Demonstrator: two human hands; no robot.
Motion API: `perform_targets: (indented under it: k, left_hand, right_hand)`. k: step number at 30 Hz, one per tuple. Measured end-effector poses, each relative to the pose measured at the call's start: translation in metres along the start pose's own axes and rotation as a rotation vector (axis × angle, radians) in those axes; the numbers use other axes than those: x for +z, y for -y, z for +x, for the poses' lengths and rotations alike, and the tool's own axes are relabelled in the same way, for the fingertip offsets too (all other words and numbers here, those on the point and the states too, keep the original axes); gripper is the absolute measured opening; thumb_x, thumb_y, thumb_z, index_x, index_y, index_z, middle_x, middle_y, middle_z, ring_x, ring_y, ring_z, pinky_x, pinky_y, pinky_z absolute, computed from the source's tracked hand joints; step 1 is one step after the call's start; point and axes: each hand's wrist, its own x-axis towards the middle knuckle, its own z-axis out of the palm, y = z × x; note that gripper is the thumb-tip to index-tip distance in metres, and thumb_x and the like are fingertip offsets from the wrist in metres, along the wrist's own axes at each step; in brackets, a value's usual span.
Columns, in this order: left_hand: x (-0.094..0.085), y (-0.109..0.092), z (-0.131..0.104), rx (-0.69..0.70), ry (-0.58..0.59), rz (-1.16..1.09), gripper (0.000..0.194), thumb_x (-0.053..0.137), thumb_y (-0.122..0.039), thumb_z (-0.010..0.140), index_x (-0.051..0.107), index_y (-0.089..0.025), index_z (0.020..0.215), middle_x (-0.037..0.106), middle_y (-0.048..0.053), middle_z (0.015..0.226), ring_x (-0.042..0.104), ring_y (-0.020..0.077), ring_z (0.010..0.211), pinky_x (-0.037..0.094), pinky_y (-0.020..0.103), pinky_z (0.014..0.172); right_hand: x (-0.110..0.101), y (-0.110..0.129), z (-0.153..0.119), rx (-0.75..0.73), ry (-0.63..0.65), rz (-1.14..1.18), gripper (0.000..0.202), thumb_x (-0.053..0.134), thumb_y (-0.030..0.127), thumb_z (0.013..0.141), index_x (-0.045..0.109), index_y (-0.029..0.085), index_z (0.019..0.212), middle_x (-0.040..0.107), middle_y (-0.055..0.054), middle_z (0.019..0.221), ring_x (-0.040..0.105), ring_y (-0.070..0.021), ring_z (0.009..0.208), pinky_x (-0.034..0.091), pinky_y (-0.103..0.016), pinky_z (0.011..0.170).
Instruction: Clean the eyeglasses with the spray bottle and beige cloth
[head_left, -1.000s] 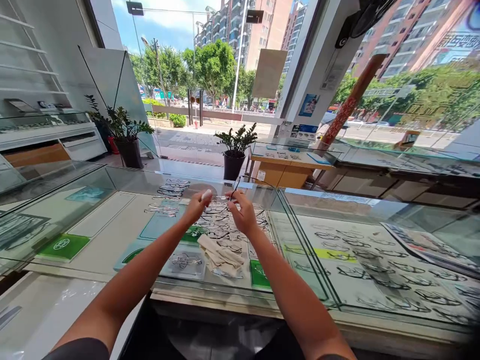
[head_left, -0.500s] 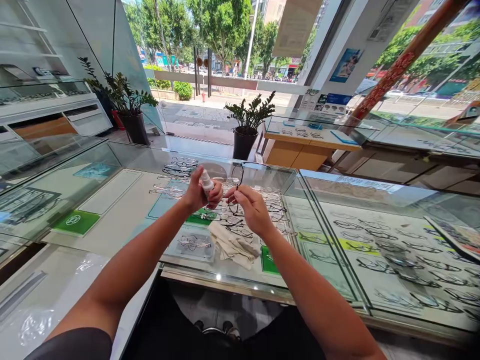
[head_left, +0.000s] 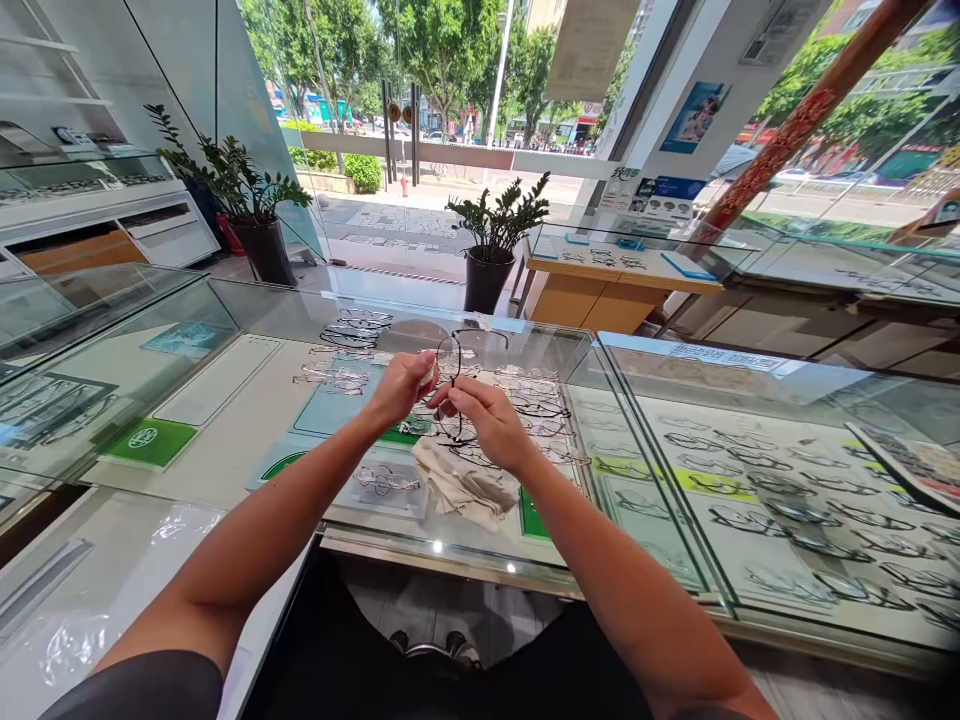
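Observation:
Above the glass counter, my left hand (head_left: 402,388) is wrapped round a small white spray bottle (head_left: 429,375), mostly hidden by the fingers. My right hand (head_left: 489,418) pinches a pair of dark round-rimmed glasses (head_left: 454,352) near the bridge. The glasses stand on edge close to the bottle, one lens above the fingers and one below. Under my hands, a crumpled beige cloth (head_left: 466,488) lies on the counter. Rows of glasses (head_left: 536,392) lie about it.
Left of my arms lies a green-ended white tray (head_left: 150,442). More glasses fill the display case (head_left: 795,500) on the right. Potted plants (head_left: 491,275) stand beyond the counter, before the window. A tablet-like object (head_left: 907,470) lies at the far right.
The bottle has turned in my left hand and shows less. Both hands have come closer together, my right hand moving left with the glasses, which have turned so a temple points right.

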Motion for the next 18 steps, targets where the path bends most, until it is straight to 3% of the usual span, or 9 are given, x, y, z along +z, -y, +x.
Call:
perform_targets:
  k: [13, 18]
  left_hand:
    - [-0.003, -0.002, -0.004, -0.008, 0.025, 0.016, 0.087, 0.049, -0.102, 0.083, 0.057, -0.021, 0.055, 0.044, 0.001, 0.044, 0.036, 0.0115, 0.04, 0.023, 0.028, 0.046]
    - [-0.001, -0.003, -0.006, 0.054, 0.102, 0.033, 0.085, 0.055, -0.101, 0.082, 0.046, -0.022, 0.053, 0.04, 0.0, 0.049, 0.033, 0.0119, 0.048, 0.022, 0.029, 0.051]
  right_hand:
    - [-0.009, 0.002, 0.006, 0.034, -0.026, 0.21, 0.043, 0.065, 0.061, 0.103, 0.081, 0.023, 0.093, 0.081, -0.007, 0.099, 0.072, -0.0199, 0.083, 0.057, -0.037, 0.085]
    - [-0.011, 0.002, 0.007, 0.034, -0.078, 0.212, 0.04, 0.066, 0.06, 0.103, 0.08, 0.023, 0.095, 0.08, -0.006, 0.097, 0.072, -0.0191, 0.084, 0.057, -0.036, 0.085]
